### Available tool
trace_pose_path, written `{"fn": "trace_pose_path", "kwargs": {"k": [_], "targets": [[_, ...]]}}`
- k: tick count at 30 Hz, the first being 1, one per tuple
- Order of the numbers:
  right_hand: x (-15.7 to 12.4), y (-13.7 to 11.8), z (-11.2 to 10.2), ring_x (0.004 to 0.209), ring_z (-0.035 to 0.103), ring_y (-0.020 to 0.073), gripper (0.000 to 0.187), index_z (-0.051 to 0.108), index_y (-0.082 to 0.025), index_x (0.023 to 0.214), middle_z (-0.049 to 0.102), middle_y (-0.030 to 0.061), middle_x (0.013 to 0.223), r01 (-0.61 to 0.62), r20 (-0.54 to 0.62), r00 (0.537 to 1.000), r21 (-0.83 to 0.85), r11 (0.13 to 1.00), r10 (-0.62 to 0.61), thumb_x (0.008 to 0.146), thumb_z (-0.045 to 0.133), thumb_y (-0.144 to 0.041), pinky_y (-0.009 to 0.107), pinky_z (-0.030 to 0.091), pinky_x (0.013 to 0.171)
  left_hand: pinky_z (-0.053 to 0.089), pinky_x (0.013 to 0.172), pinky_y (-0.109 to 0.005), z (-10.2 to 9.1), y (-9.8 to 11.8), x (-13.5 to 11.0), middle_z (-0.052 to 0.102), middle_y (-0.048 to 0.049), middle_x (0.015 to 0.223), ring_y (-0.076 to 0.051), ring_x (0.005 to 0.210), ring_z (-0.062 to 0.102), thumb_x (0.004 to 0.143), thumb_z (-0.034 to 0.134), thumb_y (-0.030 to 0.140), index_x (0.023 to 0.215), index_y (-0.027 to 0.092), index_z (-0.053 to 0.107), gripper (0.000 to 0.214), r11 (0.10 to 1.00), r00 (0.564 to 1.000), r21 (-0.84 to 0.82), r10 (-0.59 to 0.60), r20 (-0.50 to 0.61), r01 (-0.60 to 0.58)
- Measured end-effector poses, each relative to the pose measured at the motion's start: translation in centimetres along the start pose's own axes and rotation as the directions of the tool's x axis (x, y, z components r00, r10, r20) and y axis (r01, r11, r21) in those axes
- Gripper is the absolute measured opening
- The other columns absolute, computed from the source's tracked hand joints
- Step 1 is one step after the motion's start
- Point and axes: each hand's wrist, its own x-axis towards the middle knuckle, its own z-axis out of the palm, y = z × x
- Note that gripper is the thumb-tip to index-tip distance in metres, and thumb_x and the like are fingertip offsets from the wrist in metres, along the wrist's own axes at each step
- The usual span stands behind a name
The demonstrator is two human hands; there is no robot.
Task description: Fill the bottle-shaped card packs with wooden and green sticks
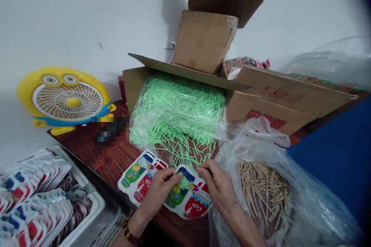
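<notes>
My left hand (160, 192) pinches thin green sticks (183, 182) over a printed bottle-shaped plastic pack (191, 200) lying on the wooden table. My right hand (219, 186) grips the same pack at its upper right edge, fingers curled. A second printed pack (136, 171) lies just left of my left hand. Behind both hands a heap of loose green sticks (179, 115) spills from a clear bag in a tipped cardboard box (191, 72).
A clear bag of tan wooden sticks (265, 191) sits right of my hands. A white tray (95, 204) with stacked printed packs is at lower left. A yellow fan (65, 98) stands at back left. More cardboard boxes (278, 96) and a blue surface (339, 158) are at right.
</notes>
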Motion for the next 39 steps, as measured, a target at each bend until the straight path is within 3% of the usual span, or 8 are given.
{"fn": "trace_pose_path", "kwargs": {"k": [3, 7, 9, 12, 15, 21, 32, 39], "targets": [[0.4, 0.1, -1.2, 0.059, 0.055, 0.0132, 0.021, 0.053, -0.022, 0.082, 0.058, -0.0025, 0.063, -0.024, -0.081, 0.996, 0.011, 1.000, 0.024, 0.095, 0.043, -0.036, 0.024, 0.039, 0.060, 0.029, 0.052, -0.021, -0.1, -0.2, -0.1, 0.041, 0.0047, 0.055, -0.010, 0.055, 0.036, 0.084, 0.061, 0.039, 0.058, 0.015, 0.058, 0.035, 0.998, 0.999, 0.065, 0.023, 0.024, -0.025], [0.9, 0.5, -2.8, 0.060, 0.057, 0.0142, 0.020, 0.055, -0.021, 0.085, 0.060, -0.0019, 0.064, -0.082, -0.205, 0.975, 0.019, 0.996, 0.084, 0.093, 0.046, -0.037, 0.025, 0.041, 0.062, 0.031, 0.052, -0.020, -0.3, -0.8, -0.2, 0.045, 0.0048, 0.057, -0.010, 0.055, 0.039, 0.083, 0.061, 0.043, 0.061, 0.016, 0.057, 0.034, 1.000, 0.998, -0.007, -0.018, -0.061, 0.018], [0.7, 0.6, -2.9, 0.073, 0.061, 0.0167, 0.019, 0.059, -0.021, 0.090, 0.065, 0.0016, 0.078, -0.058, -0.118, 0.991, 0.034, 0.998, 0.062, 0.092, 0.048, -0.036, 0.027, 0.043, 0.068, 0.031, 0.051, -0.020, -0.4, -1.0, -0.3, 0.044, 0.0054, 0.055, -0.010, 0.053, 0.039, 0.082, 0.062, 0.043, 0.061, 0.016, 0.057, 0.035, 0.998, 0.996, -0.044, -0.044, -0.072, 0.041], [0.0, 0.5, -2.0, 0.088, 0.061, 0.0191, 0.019, 0.062, -0.022, 0.098, 0.067, 0.0035, 0.096, -0.038, 0.108, 0.994, 0.130, 0.991, 0.024, 0.090, 0.051, -0.035, 0.027, 0.045, 0.075, 0.034, 0.052, -0.020, 0.0, -0.9, -0.4, 0.049, 0.0043, 0.057, -0.010, 0.055, 0.044, 0.081, 0.063, 0.041, 0.063, 0.015, 0.061, 0.032, 0.996, 0.997, -0.069, -0.064, -0.039, 0.062], [-0.7, 0.5, -0.8, 0.073, 0.060, 0.0160, 0.014, 0.065, -0.022, 0.088, 0.067, -0.0001, 0.080, -0.096, 0.215, 0.975, 0.146, 0.985, 0.063, 0.088, 0.055, -0.032, 0.024, 0.043, 0.063, 0.042, 0.060, -0.021, 0.5, -0.6, -0.5, 0.060, 0.0014, 0.067, -0.013, 0.064, 0.054, 0.082, 0.064, 0.039, 0.077, 0.015, 0.067, 0.024, 0.987, 0.996, -0.132, -0.093, -0.004, 0.092], [-1.1, 2.0, -0.4, 0.061, 0.054, 0.0138, 0.019, 0.065, -0.021, 0.077, 0.061, -0.0015, 0.066, -0.152, 0.165, 0.979, 0.221, 0.963, 0.116, 0.086, 0.055, -0.034, 0.022, 0.039, 0.055, 0.049, 0.073, -0.029, 1.4, -0.6, -0.7, 0.072, -0.0034, 0.085, -0.019, 0.077, 0.064, 0.074, 0.074, 0.030, 0.093, 0.016, 0.069, 0.025, 0.950, 0.967, -0.220, -0.184, 0.178, 0.222], [-1.6, 4.2, -1.6, 0.066, 0.058, 0.0135, 0.010, 0.067, -0.022, 0.086, 0.066, -0.0009, 0.073, -0.214, 0.243, 0.958, 0.263, 0.941, 0.150, 0.084, 0.060, -0.029, 0.022, 0.043, 0.059, 0.051, 0.068, -0.029, 3.1, -1.0, -0.4, 0.075, -0.0057, 0.090, -0.022, 0.076, 0.067, 0.077, 0.071, 0.030, 0.096, 0.015, 0.072, 0.025, 0.970, 0.963, -0.066, -0.220, 0.155, 0.233], [-2.0, 5.0, -2.0, 0.060, 0.054, 0.0108, 0.014, 0.067, -0.020, 0.079, 0.063, -0.0027, 0.066, -0.231, 0.244, 0.955, 0.265, 0.936, 0.166, 0.085, 0.057, -0.029, 0.021, 0.040, 0.056, 0.051, 0.071, -0.030, 4.2, -0.9, -0.3, 0.073, -0.0036, 0.088, -0.021, 0.077, 0.067, 0.070, 0.076, 0.023, 0.101, 0.017, 0.066, 0.034, 0.937, 0.932, -0.134, -0.291, 0.214, 0.323]]}}
